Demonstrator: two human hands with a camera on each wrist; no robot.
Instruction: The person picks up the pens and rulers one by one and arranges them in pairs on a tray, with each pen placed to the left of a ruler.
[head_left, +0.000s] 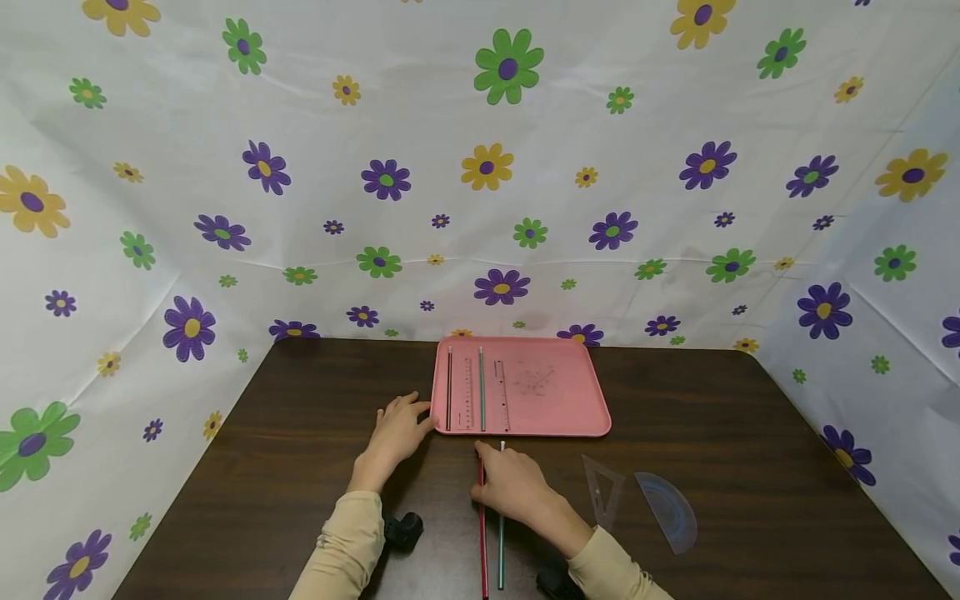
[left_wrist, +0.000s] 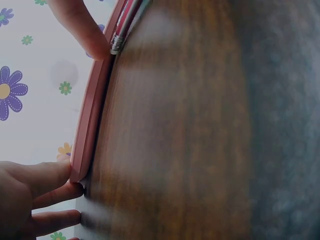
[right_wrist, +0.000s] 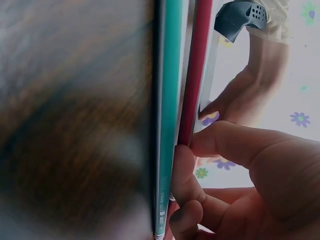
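In the head view, my right hand (head_left: 516,483) pinches a red pencil (head_left: 482,550) lying lengthwise in front of the tray. The right wrist view shows thumb and fingertip on the red pencil (right_wrist: 195,70), with a teal pencil (right_wrist: 169,100) right alongside. That teal pencil (head_left: 501,554) lies parallel, just right of the red one. My left hand (head_left: 397,429) is at the near left corner of a pink tray (head_left: 562,408), fairly straight fingers touching its rim. On the tray are a dark pencil (head_left: 449,387), a clear ruler (head_left: 468,392), another teal pencil (head_left: 482,387) and a second clear ruler (head_left: 502,396).
To the right of my right hand, a clear set square (head_left: 602,492) and a clear protractor (head_left: 667,512) lie on the dark wooden table (head_left: 750,467). A flower-patterned sheet (head_left: 435,125) hangs behind the table and along its sides.
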